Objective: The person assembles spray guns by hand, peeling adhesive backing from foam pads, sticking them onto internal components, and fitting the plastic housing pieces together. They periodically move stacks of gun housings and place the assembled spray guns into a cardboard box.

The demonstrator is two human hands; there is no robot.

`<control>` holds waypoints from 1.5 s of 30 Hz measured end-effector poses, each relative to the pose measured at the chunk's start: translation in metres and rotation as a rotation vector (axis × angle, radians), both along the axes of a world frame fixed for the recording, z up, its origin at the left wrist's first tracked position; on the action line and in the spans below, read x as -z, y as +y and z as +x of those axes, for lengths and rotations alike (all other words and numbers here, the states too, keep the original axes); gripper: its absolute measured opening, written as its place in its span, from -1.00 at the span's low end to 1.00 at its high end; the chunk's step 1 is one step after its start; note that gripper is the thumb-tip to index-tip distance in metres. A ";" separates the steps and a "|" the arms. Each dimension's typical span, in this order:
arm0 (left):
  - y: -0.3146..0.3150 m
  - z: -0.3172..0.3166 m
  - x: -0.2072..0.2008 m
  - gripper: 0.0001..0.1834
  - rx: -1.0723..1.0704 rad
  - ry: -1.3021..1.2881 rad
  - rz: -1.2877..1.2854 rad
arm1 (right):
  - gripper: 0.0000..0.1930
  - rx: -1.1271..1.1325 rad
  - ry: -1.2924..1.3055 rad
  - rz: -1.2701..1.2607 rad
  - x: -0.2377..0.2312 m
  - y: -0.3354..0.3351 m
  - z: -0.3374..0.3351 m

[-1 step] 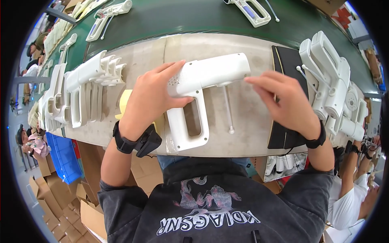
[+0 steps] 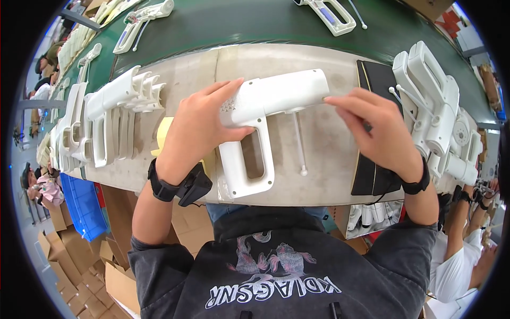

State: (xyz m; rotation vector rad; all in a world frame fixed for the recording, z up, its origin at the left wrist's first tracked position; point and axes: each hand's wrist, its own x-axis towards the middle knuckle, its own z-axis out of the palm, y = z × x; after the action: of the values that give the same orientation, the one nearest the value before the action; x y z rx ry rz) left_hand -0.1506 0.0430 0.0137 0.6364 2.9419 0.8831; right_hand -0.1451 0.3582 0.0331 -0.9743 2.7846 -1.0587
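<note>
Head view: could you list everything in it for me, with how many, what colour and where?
Gun-shaped housing: one, white, bench centre
Rod: one, pale, below the housing's barrel
Stacked shells: several, white, bench left
Other housings: several, white, bench right
Flat mat: one, black, right of centre
Partly hidden object: one, yellow, beside left wrist
Bench: one, pale, under these
Belt: one, green, far side
Open devices: at least two, white, on belt
Crate: one, blue, lower left
Boxes: many, brown, lower left
Co-workers: several, mixed clothing, both edges
Wristbands: two, black, both wrists
Shirt: one, dark grey, bottom
Left hand: one, bare, gripping housing
Right hand: one, bare, fingers at barrel's end
</note>
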 end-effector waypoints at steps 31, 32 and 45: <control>0.013 -0.041 0.002 -0.14 0.227 -0.284 -0.237 | -0.73 -0.136 0.111 0.203 0.075 -0.033 -0.066; 0.008 -0.042 0.004 -0.14 0.264 -0.255 -0.232 | -0.72 -0.174 0.091 0.178 0.073 -0.038 -0.070; 0.095 -0.012 -0.114 -0.13 0.445 0.043 -0.096 | -0.53 0.397 -0.668 -0.708 -0.057 0.061 0.045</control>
State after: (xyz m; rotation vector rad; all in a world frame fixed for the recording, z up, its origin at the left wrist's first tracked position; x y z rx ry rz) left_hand -0.1626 0.1385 0.1273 1.2465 2.6794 0.6823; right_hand -0.0998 0.4187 0.0901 0.0177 2.0845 -2.0255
